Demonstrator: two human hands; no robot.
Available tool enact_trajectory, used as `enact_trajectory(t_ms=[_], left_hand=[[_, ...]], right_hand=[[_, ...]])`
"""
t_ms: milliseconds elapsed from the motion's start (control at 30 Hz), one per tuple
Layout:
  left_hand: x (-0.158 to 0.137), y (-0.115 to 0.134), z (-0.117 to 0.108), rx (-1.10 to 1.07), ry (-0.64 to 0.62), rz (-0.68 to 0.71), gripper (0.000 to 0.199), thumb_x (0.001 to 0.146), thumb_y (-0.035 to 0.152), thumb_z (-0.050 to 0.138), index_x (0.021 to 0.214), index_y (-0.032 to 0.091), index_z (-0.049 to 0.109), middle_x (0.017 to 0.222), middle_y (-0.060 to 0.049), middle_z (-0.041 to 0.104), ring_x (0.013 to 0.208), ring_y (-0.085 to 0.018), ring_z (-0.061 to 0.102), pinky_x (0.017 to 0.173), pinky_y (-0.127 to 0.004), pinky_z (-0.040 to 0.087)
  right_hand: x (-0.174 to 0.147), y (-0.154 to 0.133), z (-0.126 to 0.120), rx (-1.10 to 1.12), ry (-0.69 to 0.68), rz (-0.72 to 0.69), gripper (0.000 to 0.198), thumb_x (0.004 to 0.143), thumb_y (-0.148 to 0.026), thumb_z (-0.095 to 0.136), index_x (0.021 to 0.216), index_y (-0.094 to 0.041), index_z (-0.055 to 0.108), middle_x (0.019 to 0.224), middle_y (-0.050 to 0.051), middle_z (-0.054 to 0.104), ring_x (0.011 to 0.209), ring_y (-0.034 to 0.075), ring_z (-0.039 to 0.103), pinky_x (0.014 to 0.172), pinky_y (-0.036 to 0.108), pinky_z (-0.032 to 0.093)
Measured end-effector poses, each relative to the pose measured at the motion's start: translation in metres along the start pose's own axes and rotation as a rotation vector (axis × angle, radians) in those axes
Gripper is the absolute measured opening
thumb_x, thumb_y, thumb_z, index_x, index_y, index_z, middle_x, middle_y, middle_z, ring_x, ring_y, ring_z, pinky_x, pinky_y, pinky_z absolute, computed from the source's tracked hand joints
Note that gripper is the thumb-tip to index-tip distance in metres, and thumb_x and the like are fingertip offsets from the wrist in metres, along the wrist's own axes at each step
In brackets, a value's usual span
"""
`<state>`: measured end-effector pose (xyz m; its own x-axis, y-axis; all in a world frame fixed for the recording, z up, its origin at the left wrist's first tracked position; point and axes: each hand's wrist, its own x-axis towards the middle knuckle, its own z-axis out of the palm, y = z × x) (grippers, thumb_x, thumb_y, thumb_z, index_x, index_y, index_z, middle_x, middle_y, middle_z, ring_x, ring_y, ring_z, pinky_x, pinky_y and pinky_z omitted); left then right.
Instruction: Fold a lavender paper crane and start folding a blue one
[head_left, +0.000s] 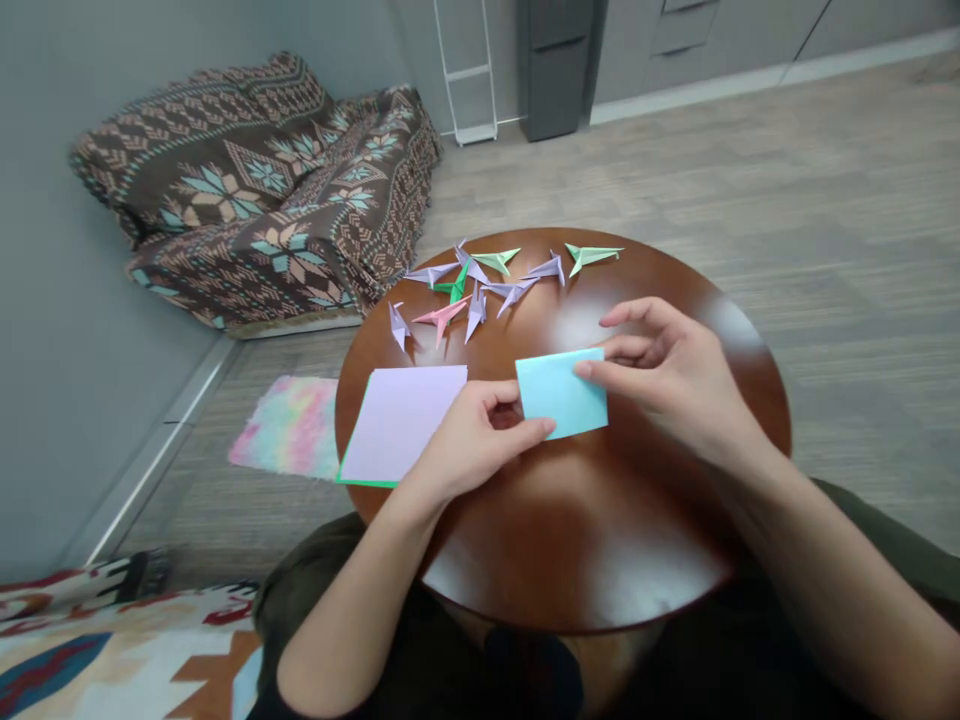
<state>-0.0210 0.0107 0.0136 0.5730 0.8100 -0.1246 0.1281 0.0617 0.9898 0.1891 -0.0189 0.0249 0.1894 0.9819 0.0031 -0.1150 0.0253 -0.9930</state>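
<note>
A light blue piece of folded paper (562,398) is held up above the round table, tilted slightly. My left hand (487,425) pinches its lower left corner, thumb in front and fingers behind. At the upper right corner my right hand (664,370) grips it between thumb and fingers, with the index finger raised off the paper. Left of my left hand lies a stack of square paper sheets (405,415), lilac on top with a green edge showing below. Beyond the hands several folded paper cranes (476,310) in lilac, green and pink lie grouped on the table.
The brown round table (570,520) has a glossy top and stands close to my legs. Behind it on the left is a sofa with a patterned cover (300,200). A fluffy pastel rug (289,425) lies on the floor. Grey cabinets (675,50) line the far wall.
</note>
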Motion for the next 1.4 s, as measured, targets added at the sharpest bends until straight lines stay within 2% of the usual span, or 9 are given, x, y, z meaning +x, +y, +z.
enact_trajectory(t_ms=[133,267,400,533,700,800,967,1100,1400], left_hand=[[-0.001,-0.002,0.001,-0.003,0.055,-0.023,0.026,0.076,0.035,0.087,0.088,0.013,0.078,0.080,-0.002,0.074,0.072,-0.015,0.063,0.071,-0.025,0.049],[0.000,-0.003,-0.002,-0.019,0.092,-0.006,0.031,0.072,0.039,0.091,0.086,0.013,0.079,0.083,-0.004,0.077,0.074,-0.018,0.066,0.073,-0.028,0.053],[0.000,0.001,-0.001,-0.010,0.061,-0.007,0.026,0.074,0.036,0.089,0.082,0.014,0.080,0.082,-0.003,0.078,0.073,-0.016,0.067,0.074,-0.027,0.054],[-0.001,0.004,-0.001,0.021,0.025,-0.014,0.023,0.078,0.035,0.086,0.084,0.014,0.080,0.081,-0.002,0.076,0.072,-0.015,0.065,0.074,-0.027,0.052],[-0.002,0.003,-0.001,0.061,-0.009,-0.030,0.026,0.082,0.038,0.083,0.083,0.013,0.077,0.077,-0.002,0.071,0.072,-0.015,0.061,0.072,-0.026,0.048],[-0.002,0.001,-0.002,0.075,-0.007,-0.018,0.027,0.083,0.039,0.082,0.083,0.013,0.074,0.079,-0.002,0.070,0.073,-0.015,0.061,0.073,-0.027,0.047],[-0.002,-0.002,-0.003,0.195,0.063,0.093,0.030,0.086,0.042,0.081,0.080,0.014,0.070,0.075,0.001,0.063,0.069,-0.012,0.055,0.065,-0.023,0.041],[-0.002,0.000,-0.004,0.253,0.021,0.114,0.027,0.087,0.038,0.079,0.078,0.014,0.069,0.075,0.001,0.062,0.070,-0.013,0.054,0.065,-0.023,0.040],[-0.002,-0.001,-0.004,0.164,-0.036,-0.004,0.027,0.086,0.040,0.079,0.088,0.013,0.074,0.079,-0.002,0.067,0.072,-0.014,0.056,0.069,-0.026,0.043]], right_hand=[[-0.008,0.006,0.015,0.114,-0.117,0.048,0.047,0.057,-0.022,0.100,0.093,-0.020,0.070,0.075,-0.001,0.080,0.061,0.014,0.069,0.058,0.024,0.055],[-0.010,0.014,0.019,0.163,-0.196,0.094,0.029,0.063,-0.031,0.098,0.080,-0.018,0.078,0.079,0.003,0.081,0.068,0.017,0.073,0.067,0.028,0.061],[-0.009,0.019,0.017,0.203,-0.188,0.109,0.020,0.068,-0.029,0.096,0.078,-0.019,0.083,0.077,0.002,0.082,0.066,0.014,0.071,0.065,0.025,0.059],[-0.007,0.022,0.015,0.199,-0.094,0.073,0.019,0.066,-0.029,0.097,0.077,-0.021,0.083,0.075,0.001,0.080,0.063,0.015,0.069,0.061,0.026,0.057],[-0.008,0.022,0.014,0.061,0.003,-0.018,0.022,0.069,-0.036,0.094,0.073,-0.020,0.079,0.067,0.000,0.073,0.059,0.014,0.061,0.055,0.027,0.049],[-0.009,0.015,0.012,-0.015,0.000,-0.073,0.021,0.073,-0.037,0.091,0.072,-0.022,0.077,0.068,0.000,0.072,0.059,0.015,0.061,0.055,0.028,0.049],[-0.008,-0.003,0.001,-0.237,-0.138,-0.242,0.014,0.078,-0.031,0.088,0.073,-0.023,0.078,0.072,0.000,0.074,0.067,0.017,0.065,0.062,0.028,0.051],[-0.007,-0.005,-0.005,-0.345,-0.261,-0.243,0.010,0.081,-0.031,0.084,0.075,-0.024,0.080,0.072,0.000,0.074,0.068,0.017,0.065,0.065,0.028,0.051],[-0.005,0.005,0.002,-0.183,-0.094,-0.145,0.012,0.076,-0.029,0.087,0.069,-0.024,0.079,0.067,0.001,0.075,0.062,0.018,0.066,0.057,0.029,0.053]])
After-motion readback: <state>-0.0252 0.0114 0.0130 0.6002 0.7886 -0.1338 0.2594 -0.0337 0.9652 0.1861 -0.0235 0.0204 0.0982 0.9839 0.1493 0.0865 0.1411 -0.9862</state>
